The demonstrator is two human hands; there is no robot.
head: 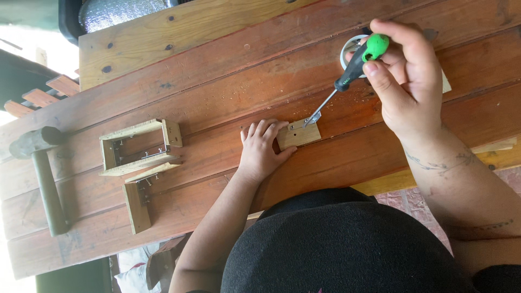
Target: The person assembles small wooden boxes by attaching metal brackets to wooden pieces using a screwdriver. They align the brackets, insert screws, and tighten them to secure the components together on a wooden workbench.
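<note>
Our right hand [410, 81] is closed around the green-and-black plastic handle of a screwdriver [355, 64], thumb and fingers wrapped over its green end, with the thin metal shaft slanting down and away to the left. Its tip meets a small metal bracket [313, 118] on the right end of a small pale rectangular wooden block [297, 133]. Our left hand [259, 149] holds nothing: it lies flat on the worktop, fingers together, with the fingertips and thumb pressed against the left end of that block.

The block lies near the middle of the reddish-brown plank worktop [217, 70], a little towards the near edge, between our two hands; the right hand hovers above and to the right of it, well off the wood.

Behind the right hand a whitish ring-shaped thing [347, 50] shows only in part, and we cannot tell what it is. A pale flat piece [446, 83] peeks out on the far side of the hand, mostly covered. Whether a screw sits under the tip is too small to make out.

Towards the left end of the worktop stand an open rectangular frame of pale wooden slats [140, 147] and, just beside it nearer us, a pale wooden L-shaped piece [138, 201] with small metal fittings. At the left edge lies a dark, worn hammer [43, 173].
</note>
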